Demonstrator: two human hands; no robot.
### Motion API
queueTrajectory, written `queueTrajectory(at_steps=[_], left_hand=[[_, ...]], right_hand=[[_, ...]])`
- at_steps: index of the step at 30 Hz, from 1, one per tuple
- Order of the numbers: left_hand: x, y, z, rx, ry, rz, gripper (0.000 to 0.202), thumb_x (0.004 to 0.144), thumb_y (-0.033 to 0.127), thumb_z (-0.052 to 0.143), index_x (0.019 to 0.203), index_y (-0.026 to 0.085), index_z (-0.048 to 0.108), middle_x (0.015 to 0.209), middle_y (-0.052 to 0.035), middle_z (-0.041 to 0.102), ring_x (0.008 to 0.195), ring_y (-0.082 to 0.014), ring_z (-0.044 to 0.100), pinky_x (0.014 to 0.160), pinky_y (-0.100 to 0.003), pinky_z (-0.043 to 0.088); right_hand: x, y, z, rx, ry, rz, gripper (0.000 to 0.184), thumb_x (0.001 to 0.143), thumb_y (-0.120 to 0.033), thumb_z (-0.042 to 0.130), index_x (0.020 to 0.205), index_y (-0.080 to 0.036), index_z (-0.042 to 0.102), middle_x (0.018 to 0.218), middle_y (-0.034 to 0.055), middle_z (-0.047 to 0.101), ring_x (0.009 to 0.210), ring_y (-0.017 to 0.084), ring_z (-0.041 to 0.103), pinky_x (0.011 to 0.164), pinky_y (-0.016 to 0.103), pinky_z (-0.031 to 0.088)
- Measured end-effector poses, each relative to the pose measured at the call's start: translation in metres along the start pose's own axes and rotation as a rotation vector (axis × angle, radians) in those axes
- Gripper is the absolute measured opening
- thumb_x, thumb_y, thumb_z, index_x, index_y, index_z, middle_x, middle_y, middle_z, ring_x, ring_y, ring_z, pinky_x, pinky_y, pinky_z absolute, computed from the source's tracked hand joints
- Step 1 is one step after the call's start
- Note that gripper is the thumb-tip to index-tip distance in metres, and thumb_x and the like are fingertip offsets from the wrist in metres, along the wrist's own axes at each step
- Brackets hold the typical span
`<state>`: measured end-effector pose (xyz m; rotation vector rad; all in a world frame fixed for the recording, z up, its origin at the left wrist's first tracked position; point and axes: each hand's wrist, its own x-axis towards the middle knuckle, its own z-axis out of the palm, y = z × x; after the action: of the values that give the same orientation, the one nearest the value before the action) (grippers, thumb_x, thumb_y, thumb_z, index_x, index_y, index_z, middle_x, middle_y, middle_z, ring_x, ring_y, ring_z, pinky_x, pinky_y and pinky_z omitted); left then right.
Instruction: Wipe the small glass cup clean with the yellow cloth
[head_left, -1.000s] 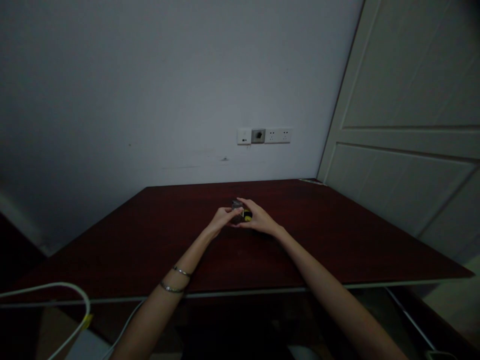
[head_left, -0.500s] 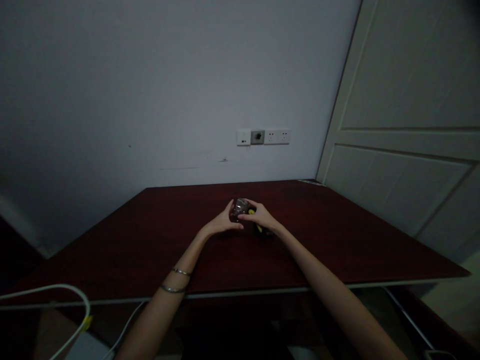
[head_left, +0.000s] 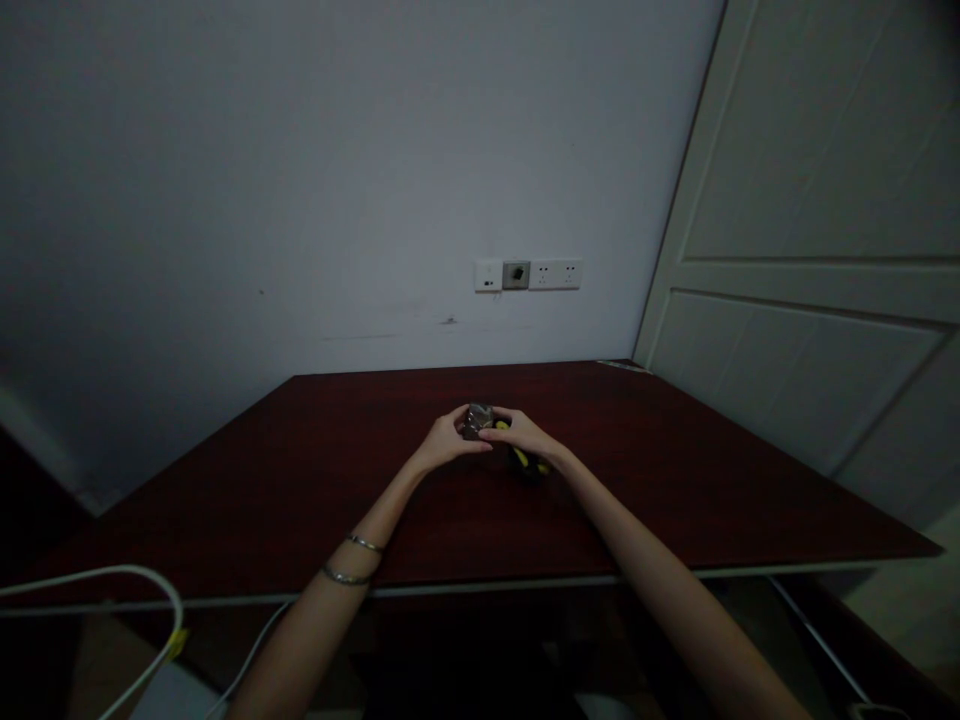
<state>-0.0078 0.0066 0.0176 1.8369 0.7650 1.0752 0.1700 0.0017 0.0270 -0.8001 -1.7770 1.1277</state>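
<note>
From where I stand: both hands on one small dark, shiny block (head_left: 478, 422), pinched between them over the table (head_left: 360, 480). Left hand (head_left: 444, 440) wraps its left side, thumb along the near side. Right hand (head_left: 519, 436) grips from the right, thumb across the near face, fingers behind. So block lies directly between the two grips, right of the left palm, left of the right palm; neither hand clearly nearer. Looks blocky, no obvious long axis; too dark to be sure. Black-and-yellow item (head_left: 531, 464) sits right of the block, under and just beside the right palm and wrist, partly hidden. Can't tell if the right hand bears on it or it just lies on the tabletop.
</note>
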Motion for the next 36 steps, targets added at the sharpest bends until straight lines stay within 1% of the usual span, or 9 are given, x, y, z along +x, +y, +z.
queueTrajectory(at_steps=[4, 6, 9, 12, 15, 20, 28, 32, 36], left_hand=[[0.001, 0.001, 0.002, -0.021, 0.044, 0.007, 0.070, 0.050, 0.023, 0.079, 0.113, 0.012, 0.049, 0.114, -0.0131, 0.059, 0.103, -0.0224, 0.057, 0.091, -0.037, 0.044], [0.002, 0.002, 0.003, -0.023, 0.062, 0.007, 0.070, 0.049, 0.022, 0.080, 0.112, 0.012, 0.050, 0.114, -0.0130, 0.059, 0.103, -0.0221, 0.057, 0.092, -0.036, 0.043], [0.002, 0.002, 0.006, -0.046, 0.084, 0.009, 0.071, 0.049, 0.022, 0.080, 0.113, 0.012, 0.050, 0.116, -0.0131, 0.057, 0.104, -0.0214, 0.056, 0.092, -0.035, 0.043], [0.002, 0.001, 0.010, -0.086, 0.104, 0.006, 0.072, 0.050, 0.022, 0.080, 0.114, 0.012, 0.049, 0.118, -0.0136, 0.055, 0.106, -0.0219, 0.055, 0.093, -0.034, 0.043], [0.002, 0.001, 0.013, -0.107, 0.126, 0.015, 0.074, 0.048, 0.020, 0.080, 0.115, 0.011, 0.048, 0.118, -0.0136, 0.055, 0.107, -0.0229, 0.055, 0.094, -0.036, 0.042], [0.003, 0.000, 0.015, -0.114, 0.187, -0.007, 0.075, 0.048, 0.018, 0.079, 0.116, 0.010, 0.048, 0.116, -0.0139, 0.058, 0.105, -0.0243, 0.056, 0.093, -0.037, 0.043], [0.000, 0.004, 0.017, -0.079, 0.165, 0.025, 0.078, 0.047, 0.021, 0.080, 0.117, 0.011, 0.048, 0.117, -0.0125, 0.058, 0.104, -0.0237, 0.057, 0.093, -0.036, 0.044], [0.003, -0.003, 0.016, -0.071, 0.186, 0.003, 0.065, 0.051, 0.018, 0.077, 0.111, 0.009, 0.053, 0.106, -0.0118, 0.063, 0.096, -0.0228, 0.060, 0.086, -0.034, 0.047], [0.007, -0.012, 0.017, -0.092, 0.258, -0.010, 0.056, 0.054, 0.014, 0.071, 0.107, 0.008, 0.054, 0.101, -0.0108, 0.064, 0.089, -0.0211, 0.062, 0.080, -0.031, 0.049]], right_hand=[[0.003, 0.001, -0.006, 0.114, 0.149, 0.149, 0.054, 0.071, -0.047, 0.062, 0.114, -0.015, 0.056, 0.084, 0.0064, 0.069, 0.058, 0.014, 0.062, 0.052, 0.026, 0.052], [0.006, 0.002, -0.011, 0.159, 0.258, 0.167, 0.051, 0.072, -0.049, 0.059, 0.109, -0.015, 0.058, 0.082, 0.0072, 0.070, 0.050, 0.013, 0.058, 0.047, 0.027, 0.051], [0.012, 0.001, -0.015, 0.153, 0.467, 0.052, 0.050, 0.073, -0.052, 0.056, 0.109, -0.016, 0.058, 0.091, 0.0081, 0.069, 0.055, 0.014, 0.059, 0.052, 0.029, 0.053], [0.016, -0.006, -0.012, 0.025, 0.564, -0.143, 0.052, 0.076, -0.051, 0.053, 0.114, -0.017, 0.055, 0.102, 0.0084, 0.066, 0.079, 0.018, 0.063, 0.072, 0.032, 0.052], [0.018, -0.014, -0.001, -0.179, 0.474, -0.315, 0.048, 0.078, -0.046, 0.053, 0.118, -0.020, 0.054, 0.113, 0.0080, 0.061, 0.102, 0.020, 0.057, 0.091, 0.036, 0.043], [0.023, -0.020, 0.015, -0.454, 0.215, -0.480, 0.045, 0.084, -0.041, 0.046, 0.125, -0.024, 0.048, 0.125, 0.0068, 0.053, 0.116, 0.020, 0.046, 0.102, 0.038, 0.032], [0.035, -0.013, 0.010, -0.236, 0.263, -0.270, 0.044, 0.089, -0.044, 0.032, 0.114, -0.019, 0.058, 0.117, 0.0079, 0.060, 0.111, 0.019, 0.053, 0.099, 0.038, 0.037], [0.018, -0.020, 0.016, -0.466, 0.231, -0.448, 0.042, 0.089, -0.038, 0.035, 0.125, -0.020, 0.048, 0.131, 0.0071, 0.049, 0.126, 0.019, 0.038, 0.107, 0.040, 0.027], [0.004, -0.028, 0.023, -0.697, 0.094, -0.620, 0.045, 0.089, -0.033, 0.037, 0.132, -0.020, 0.039, 0.137, 0.0054, 0.042, 0.133, 0.019, 0.025, 0.108, 0.043, 0.025]])
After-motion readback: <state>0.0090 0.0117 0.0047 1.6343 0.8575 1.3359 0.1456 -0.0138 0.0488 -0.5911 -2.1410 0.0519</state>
